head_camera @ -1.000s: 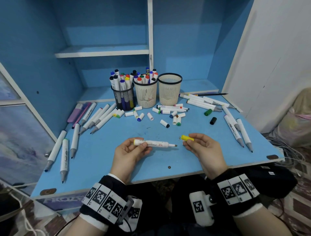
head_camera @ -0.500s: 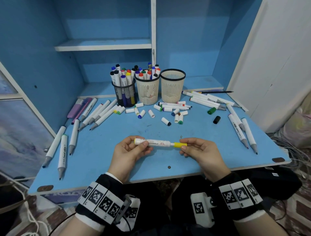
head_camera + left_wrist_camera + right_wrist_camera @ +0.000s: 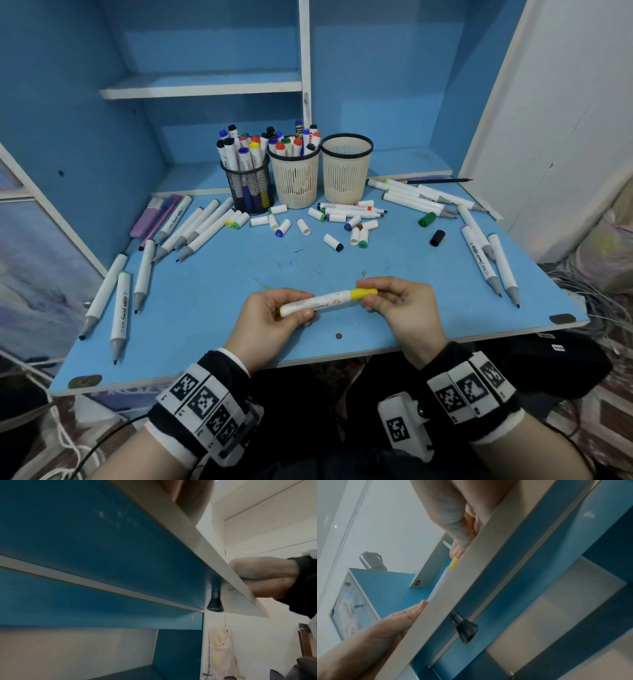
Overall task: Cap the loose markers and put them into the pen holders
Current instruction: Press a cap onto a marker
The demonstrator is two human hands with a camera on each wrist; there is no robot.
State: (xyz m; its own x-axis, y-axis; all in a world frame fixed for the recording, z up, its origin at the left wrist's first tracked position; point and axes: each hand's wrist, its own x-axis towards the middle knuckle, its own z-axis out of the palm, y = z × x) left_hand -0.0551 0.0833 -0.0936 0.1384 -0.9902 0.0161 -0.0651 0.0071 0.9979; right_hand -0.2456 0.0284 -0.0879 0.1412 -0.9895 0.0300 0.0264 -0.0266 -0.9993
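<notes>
I see my left hand [image 3: 274, 317] pinching the white marker [image 3: 317, 302] by its barrel end, my right hand [image 3: 399, 301] gripping the yellow cap [image 3: 363, 293] seated on the other end. The marker sits level between both hands, just above the blue worktop [image 3: 212, 308]. 3 pen holders [image 3: 295, 178] stand at the back, well apart; the right-most [image 3: 346, 174] looks unfilled.

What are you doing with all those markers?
Tidying them up. The left hand holds a white marker while the right hand pinches its yellow cap, now on the tip. Two pen holders are full; the third holder looks empty. Many uncapped markers and loose caps lie on the blue desk.
</notes>
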